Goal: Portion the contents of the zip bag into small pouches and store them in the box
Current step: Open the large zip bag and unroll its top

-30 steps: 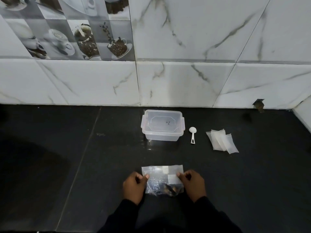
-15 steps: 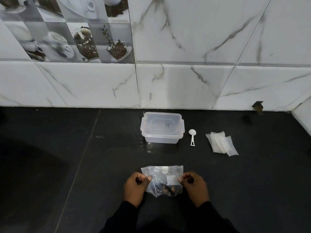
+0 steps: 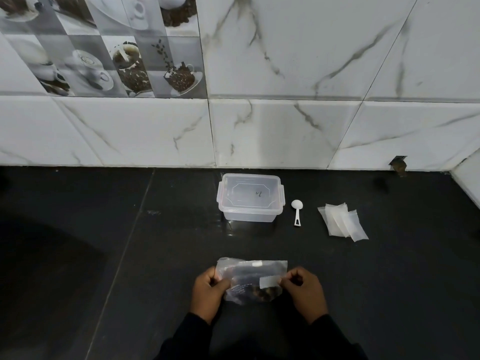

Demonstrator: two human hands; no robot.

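- Near the middle of the black table (image 3: 155,255): clear zip bag (image 3: 250,276), dark contents gathered low in it; resting on or just above the surface, cannot tell which.
- Pinched at its left edge by the curled fingers (image 3: 222,284) of the left hand (image 3: 209,291); pinched at its right edge, beside a white label, by the right hand (image 3: 304,291), fingers curled the same way.
- Farther back, well apart from the bag: clear box (image 3: 250,197), lid on, clips at both short sides, close to the foot of the tiled wall (image 3: 285,126).
- Just right of the box, not touching: small white spoon (image 3: 297,211), bowl far, handle near.
- Right again: small pouches (image 3: 342,223), fanned and overlapping, flat on the table.
- Band of open table between bag and box; wide stretch of table to the left; side wall closing the far right corner.
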